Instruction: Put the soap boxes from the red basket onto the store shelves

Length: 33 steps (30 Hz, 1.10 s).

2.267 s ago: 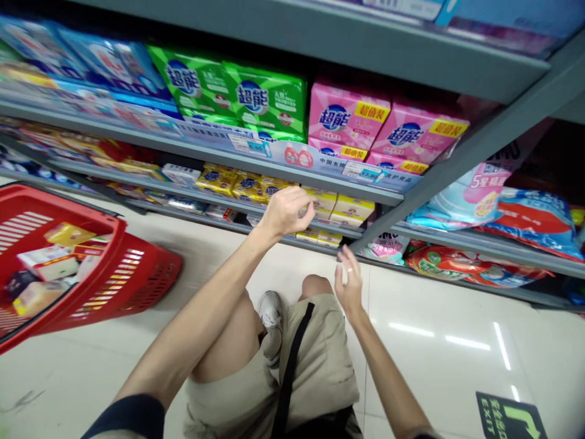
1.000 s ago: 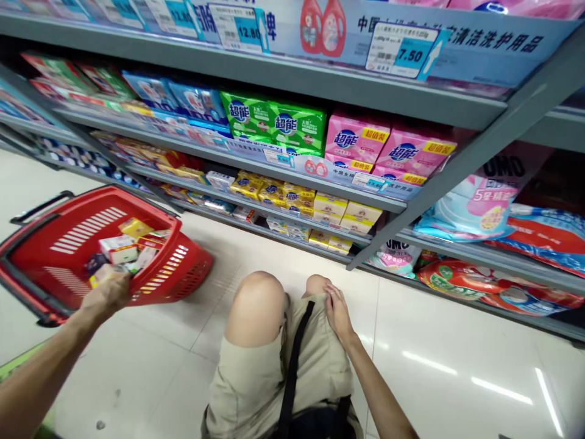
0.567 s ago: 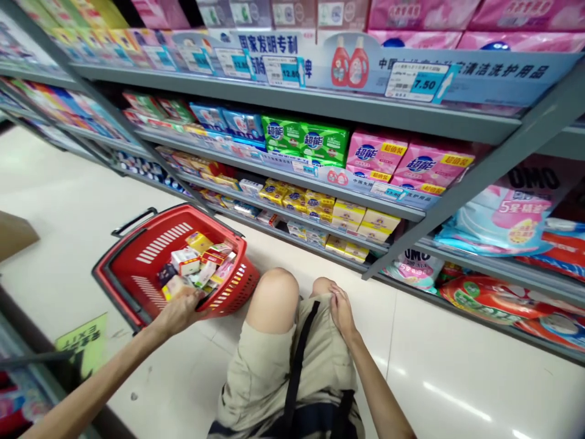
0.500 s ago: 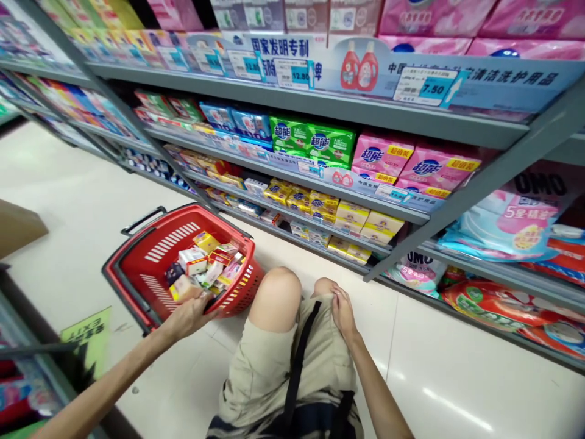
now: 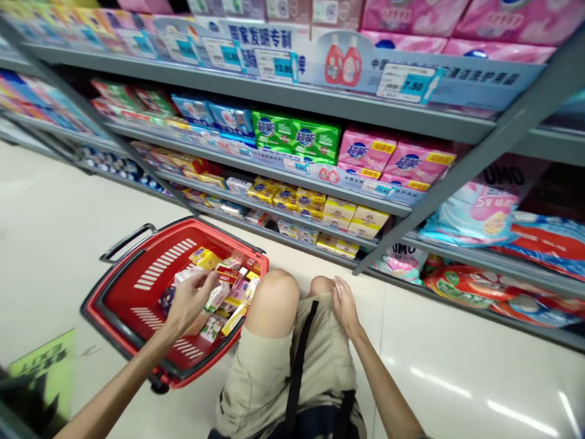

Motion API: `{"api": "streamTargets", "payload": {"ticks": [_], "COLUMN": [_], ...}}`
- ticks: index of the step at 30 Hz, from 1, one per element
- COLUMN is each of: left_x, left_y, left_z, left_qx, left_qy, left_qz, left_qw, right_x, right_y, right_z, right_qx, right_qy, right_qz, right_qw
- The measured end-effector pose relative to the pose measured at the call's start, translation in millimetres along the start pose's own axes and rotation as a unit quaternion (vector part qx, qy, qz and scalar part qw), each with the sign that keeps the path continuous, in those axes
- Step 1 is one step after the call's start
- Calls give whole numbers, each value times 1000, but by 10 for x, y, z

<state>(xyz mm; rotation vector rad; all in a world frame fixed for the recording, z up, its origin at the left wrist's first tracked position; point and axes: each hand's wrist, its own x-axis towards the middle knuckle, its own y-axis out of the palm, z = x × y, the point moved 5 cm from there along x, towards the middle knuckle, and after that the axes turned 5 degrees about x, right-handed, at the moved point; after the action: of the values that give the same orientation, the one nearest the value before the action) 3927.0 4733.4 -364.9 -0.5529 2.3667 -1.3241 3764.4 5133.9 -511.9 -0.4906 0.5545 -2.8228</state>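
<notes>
My left hand (image 5: 189, 302) hovers over the inside of a red shopping basket (image 5: 121, 296), fingers apart and slightly bent above the packs. Nothing shows in its grasp. Several small boxed and wrapped packs lie in the basket, among them a yellow pack (image 5: 204, 258), a red box (image 5: 228, 274) and a white-and-green box (image 5: 217, 297). Part of a white box is covered by my fingers. The basket stands on the floor against my left knee (image 5: 274, 305). My right hand (image 5: 346, 306) rests on my other knee, fingers stretched out and holding nothing.
Shelves in front carry green packs (image 5: 315, 141), pink packs (image 5: 365, 152), yellow packs (image 5: 286, 198) and detergent bags (image 5: 475, 207). A slanting grey shelf post (image 5: 439, 189) stands on the right. A green exit sign (image 5: 46, 366) lies on the tiled floor at left.
My left hand took hold of the basket's near rim and drew it against my knee, then let go and moved over the packs. My right hand came down onto my knee.
</notes>
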Motion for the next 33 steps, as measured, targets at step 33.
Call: {"api": "streamTargets", "payload": {"ticks": [33], "left_x": [1612], "left_y": [1573], "left_z": [-4065], "left_qx": [252], "left_qy": [525], "left_qz": [3], "left_qw": [813], "right_x": [1491], "right_y": [-759], "right_z": [24], "right_qx": [-26], "right_qy": [70], "right_qz": [-199], "right_qw": [977]}}
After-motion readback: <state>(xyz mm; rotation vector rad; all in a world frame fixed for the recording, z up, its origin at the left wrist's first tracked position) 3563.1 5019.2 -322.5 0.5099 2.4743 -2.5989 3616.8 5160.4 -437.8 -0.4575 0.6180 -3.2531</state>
